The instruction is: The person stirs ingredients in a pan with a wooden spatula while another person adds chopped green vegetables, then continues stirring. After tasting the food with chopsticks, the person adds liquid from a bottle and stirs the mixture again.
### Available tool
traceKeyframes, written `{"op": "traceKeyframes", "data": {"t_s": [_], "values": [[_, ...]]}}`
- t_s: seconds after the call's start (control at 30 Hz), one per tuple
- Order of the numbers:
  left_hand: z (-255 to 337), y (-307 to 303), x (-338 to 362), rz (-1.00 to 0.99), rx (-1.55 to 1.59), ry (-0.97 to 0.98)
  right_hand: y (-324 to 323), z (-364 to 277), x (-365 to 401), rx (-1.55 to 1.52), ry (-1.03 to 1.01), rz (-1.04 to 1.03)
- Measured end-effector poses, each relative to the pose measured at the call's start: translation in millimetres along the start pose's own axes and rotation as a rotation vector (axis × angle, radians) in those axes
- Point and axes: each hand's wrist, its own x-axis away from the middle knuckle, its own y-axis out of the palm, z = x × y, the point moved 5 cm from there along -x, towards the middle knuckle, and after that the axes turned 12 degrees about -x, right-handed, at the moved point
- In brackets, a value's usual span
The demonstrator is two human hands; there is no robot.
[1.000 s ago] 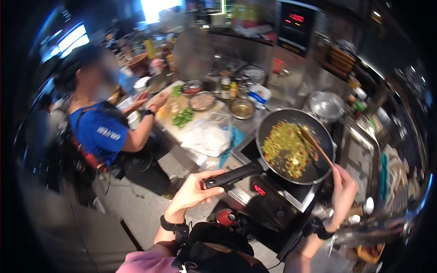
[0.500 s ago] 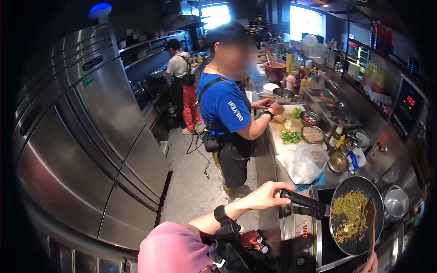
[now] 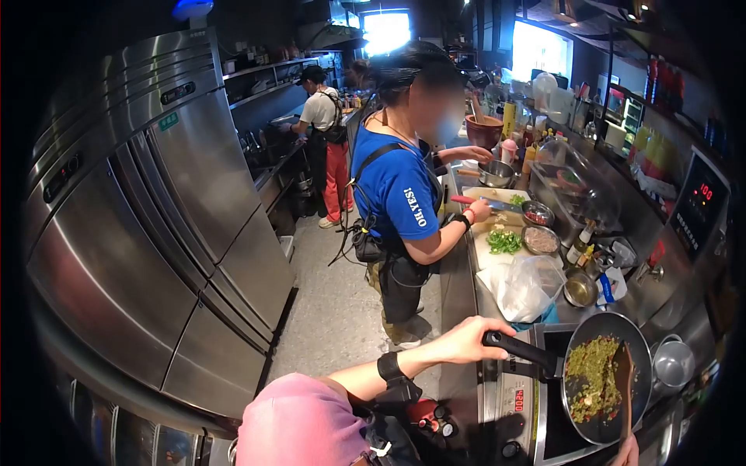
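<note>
My left hand point(image 3: 472, 340) is closed around the black handle of a frying pan point(image 3: 631, 340), which sits on an induction cooker point(image 3: 516, 398) with a red digital display. Chopped green and reddish bits of food point(image 3: 592, 374) are spread over the middle of the pan. At the bottom right edge, my right hand point(image 3: 626, 452) is only partly in view. It grips a wooden spatula point(image 3: 625, 388), whose blade rests in the pan along the right side of the food.
Beyond the cooker lie a plastic bag point(image 3: 524, 286), a cutting board point(image 3: 483, 247) with chopped greens point(image 3: 504, 241), and several metal bowls point(image 3: 542, 240). A co-worker in a blue shirt point(image 3: 396, 186) stands there with a knife point(image 3: 497, 204). A metal pot point(image 3: 673, 363) stands right of the pan.
The view has shifted slightly. The spatula has moved a little left, and the food is bunched more narrowly. The co-worker now has a knife in one hand, with the other near a pan.
</note>
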Motion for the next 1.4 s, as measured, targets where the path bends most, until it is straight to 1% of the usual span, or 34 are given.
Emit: {"op": "traceKeyframes", "data": {"t_s": [0.07,0.17,0.2,0.3,0.33,0.4,0.47,0.5,0.53,0.57,0.6,0.63,0.67,0.73,0.77,0.83,0.87,0.9,0.93,1.0,1.07,1.1,1.2,1.27,1.3,1.33,1.37,1.4], "values": [[4.5,8.9,-2.7,0.020,-0.101,-0.035,1.5,7.2,-4.0,0.032,-0.035,-0.044],[5.1,14.4,-5.0,0.014,-0.021,-0.178,6.6,-6.5,0.5,0.018,-0.018,0.001],[5.3,15.7,-5.7,0.031,-0.041,-0.159,6.1,-6.8,1.3,0.025,-0.007,0.017],[4.4,16.7,-8.0,0.064,-0.097,-0.120,2.6,-2.7,0.3,0.090,-0.079,0.023],[3.2,15.1,-9.0,0.062,-0.111,-0.134,3.2,-8.5,3.6,0.104,-0.094,0.024],[11.7,10.1,-7.7,0.076,-0.130,-0.078,4.6,-24.0,7.1,0.152,-0.095,0.041],[16.2,8.9,-9.0,0.047,-0.042,-0.114,4.7,5.1,-6.8,-0.069,-0.082,-0.102],[13.4,10.0,-9.0,0.079,-0.165,-0.078,8.9,0.4,-0.8,-0.091,-0.038,-0.078],[13.4,13.0,-8.0,0.064,-0.166,-0.108,11.1,-10.2,7.2,-0.125,0.039,-0.016],[16.7,14.6,-6.1,0.084,-0.207,-0.083,10.5,-11.4,11.6,-0.072,0.039,0.035],[4.5,22.3,-5.4,0.026,-0.029,-0.268,8.8,-22.3,15.8,0.143,-0.002,0.102],[-0.8,21.3,-4.9,0.037,0.032,-0.225,10.3,-25.5,16.4,0.200,0.039,0.138],[-2.1,22.0,-4.0,0.062,0.086,-0.194,12.4,-12.3,13.2,0.112,0.053,0.157],[7.1,20.4,-1.9,0.042,0.035,-0.278,13.1,-13.6,11.0,0.197,0.064,0.196],[4.9,22.2,-2.9,0.069,0.038,-0.219,13.9,-11.7,7.5,0.227,0.031,0.209],[8.5,20.6,-6.1,0.054,0.034,-0.235,22.0,-9.0,-5.0,0.286,-0.039,0.223],[9.5,20.3,-6.1,0.049,0.031,-0.234,29.9,-5.6,-8.9,0.345,-0.058,0.207],[10.5,19.5,-5.3,0.034,0.044,-0.264,39.8,-6.4,-12.3,0.342,0.003,0.166],[9.9,19.2,-6.2,0.045,0.024,-0.234,48.4,-6.1,-14.8,0.338,0.063,0.126],[6.9,19.2,-7.2,0.067,-0.017,-0.176,65.7,1.0,-17.1,0.321,-0.059,0.049],[8.4,19.8,-8.1,0.075,-0.029,-0.165,73.8,-0.3,-13.0,0.260,-0.078,-0.057],[8.5,19.6,-8.2,0.076,-0.035,-0.161,74.4,-5.9,-10.3,0.279,-0.068,-0.112],[8.2,20.5,-9.6,0.080,0.031,-0.130,45.7,-46.3,17.5,0.413,-0.147,-0.221],[4.8,18.3,-13.7,0.073,-0.010,-0.080,13.2,-68.5,43.7,0.345,-0.138,-0.098],[6.1,16.2,-16.4,0.064,-0.058,-0.022,2.4,-77.5,52.4,0.371,-0.110,-0.082],[6.8,15.0,-17.5,0.017,-0.012,-0.114,-6.4,-85.9,56.9,0.398,-0.077,-0.068],[5.2,14.5,-19.0,0.009,0.011,-0.137,-9.4,-97.1,55.4,0.452,-0.135,-0.112],[2.8,13.6,-20.9,-0.002,0.031,-0.158,-6.5,-110.7,49.8,0.532,-0.113,-0.156]]}}
